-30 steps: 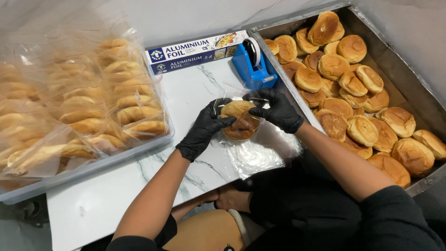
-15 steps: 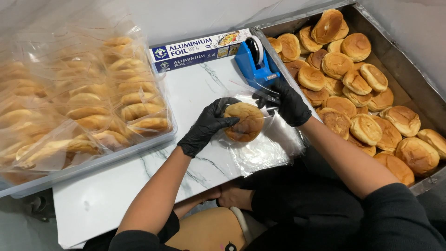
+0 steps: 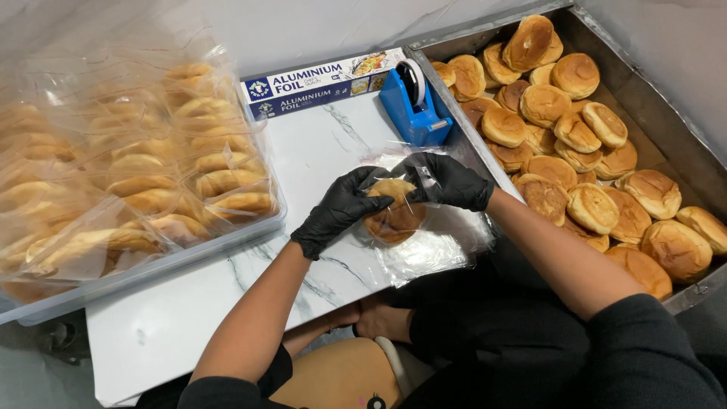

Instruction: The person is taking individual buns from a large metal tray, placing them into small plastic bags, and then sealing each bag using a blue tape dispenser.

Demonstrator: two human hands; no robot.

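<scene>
One round golden-brown bread bun (image 3: 394, 212) sits near the middle of the white marble-patterned table (image 3: 189, 318), half inside a clear plastic bag (image 3: 424, 246) that lies crumpled under it and trails off toward 5 o'clock. The black-gloved left hand (image 3: 337, 212) grips the bun's near edge from 9 o'clock, fingers curled over the top; the black-gloved right hand (image 3: 447, 182) pinches the bag's film at 2 o'clock and pulls it over the bun. By the look of it, this bun is only partly wrapped and not sealed. At 9 o'clock a clear plastic tray of bagged buns (image 3: 136, 189) is well filled, so much is done. At 3 o'clock a metal tray of bare buns (image 3: 575, 144) holds many more, so plenty is left. A blue tape dispenser (image 3: 413, 106) stands at 12 o'clock
</scene>
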